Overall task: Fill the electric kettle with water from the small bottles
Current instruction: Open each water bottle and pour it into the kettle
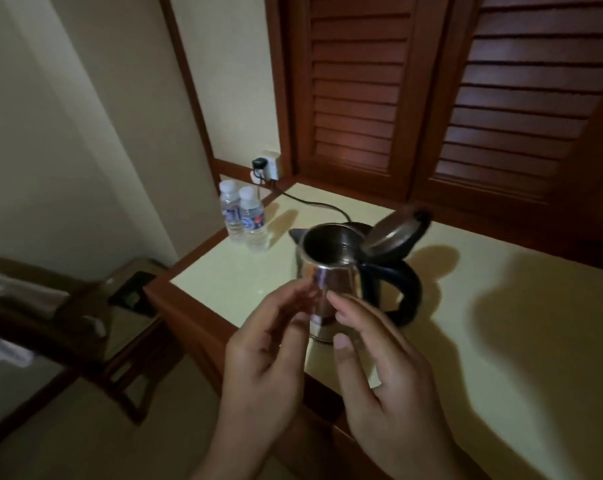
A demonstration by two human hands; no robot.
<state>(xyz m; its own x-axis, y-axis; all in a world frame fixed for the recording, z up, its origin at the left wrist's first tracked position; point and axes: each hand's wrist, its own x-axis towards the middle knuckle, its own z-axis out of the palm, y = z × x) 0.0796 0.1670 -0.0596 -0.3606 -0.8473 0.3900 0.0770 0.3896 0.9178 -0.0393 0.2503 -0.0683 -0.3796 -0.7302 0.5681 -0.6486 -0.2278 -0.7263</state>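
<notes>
- Head view: kettle stands near the table's front-left corner, lid tipped open.
- Two capped bottles stand side by side at the back-left corner, apart from the kettle.
- Before the kettle, left hand and right hand hover, fingers loosely apart, gripping nothing; contact with it unclear.

Steel kettle on pale counter, lid hinged open, black handle to the right, inside looks dark. Two capped bottles stand touching near counter's far left corner, apart from kettle. Cord runs from kettle to wall socket. Left hand and right hand hover in front of kettle, fingers loose, holding nothing. Louvred shutters behind.
</notes>
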